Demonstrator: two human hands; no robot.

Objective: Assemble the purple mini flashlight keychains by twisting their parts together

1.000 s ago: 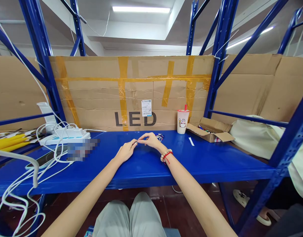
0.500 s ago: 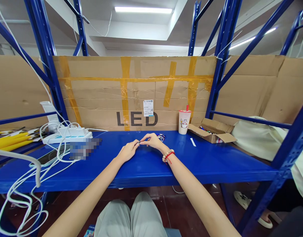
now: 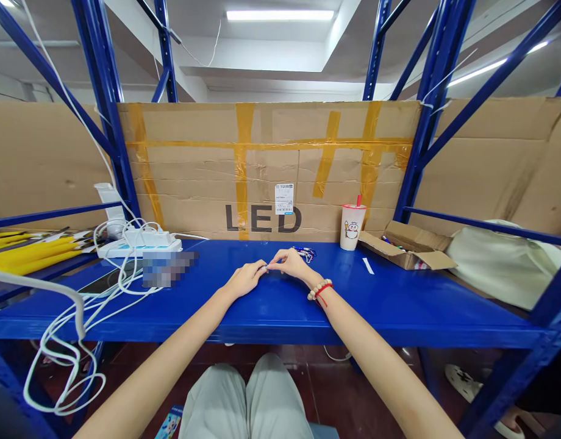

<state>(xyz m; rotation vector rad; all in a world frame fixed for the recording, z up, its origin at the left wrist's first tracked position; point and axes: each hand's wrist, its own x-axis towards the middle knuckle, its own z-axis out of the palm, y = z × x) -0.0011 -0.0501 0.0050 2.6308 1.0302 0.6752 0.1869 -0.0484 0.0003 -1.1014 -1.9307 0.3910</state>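
My left hand [image 3: 244, 279] rests low over the blue shelf with its fingers closed in a pinch. Between its fingertips shows a small shiny metal piece [image 3: 263, 267], too small to make out its kind. My right hand [image 3: 289, 263], with a beaded bracelet and red cord on the wrist, pinches at the same piece from the right, its fingertips meeting those of my left hand. Just behind the right hand lie several blue and silver metal clips [image 3: 306, 252], partly hidden by it.
A white cup with a red straw [image 3: 352, 227] stands at the back right, beside an open cardboard box [image 3: 411, 245] of small items. A white paper strip [image 3: 368, 266] lies nearby. Tangled white cables and a power strip [image 3: 159, 245] fill the left. Cardboard [image 3: 198, 183] closes the back.
The whole view has shifted slightly, so things appear farther right. Both hands keep their pinch on the small metal piece with little change in pose.
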